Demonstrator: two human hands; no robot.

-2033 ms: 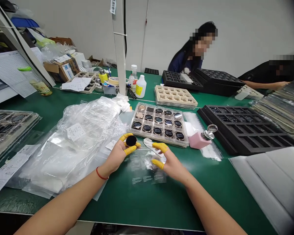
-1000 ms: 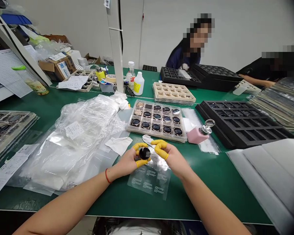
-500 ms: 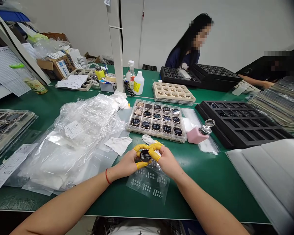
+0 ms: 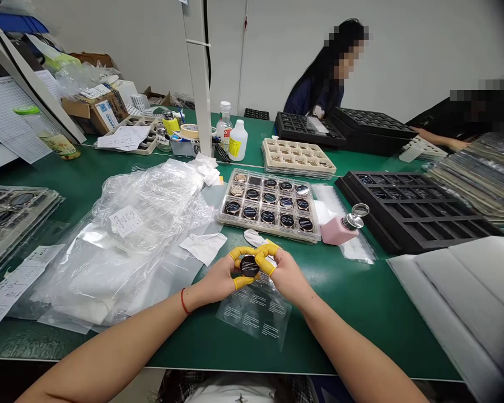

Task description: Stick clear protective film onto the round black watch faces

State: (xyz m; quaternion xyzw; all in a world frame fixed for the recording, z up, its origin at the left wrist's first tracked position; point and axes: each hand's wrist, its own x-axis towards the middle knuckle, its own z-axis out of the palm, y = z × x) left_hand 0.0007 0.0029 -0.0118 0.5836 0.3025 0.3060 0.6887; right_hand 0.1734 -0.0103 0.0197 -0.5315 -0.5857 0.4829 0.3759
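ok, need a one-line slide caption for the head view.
Head view: left hand and right hand, in yellow finger cots, hold a round black disc over a printed clear sheet.

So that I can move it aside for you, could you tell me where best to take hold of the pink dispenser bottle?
Grip the pink dispenser bottle around its broad body, not its narrow metal top, coming from the near side, since the disc tray and black foam tray flank it.

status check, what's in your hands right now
Left hand, right hand: both gripping round black disc by its edge. Printed clear sheet beneath the hands. Nothing between hands and disc.
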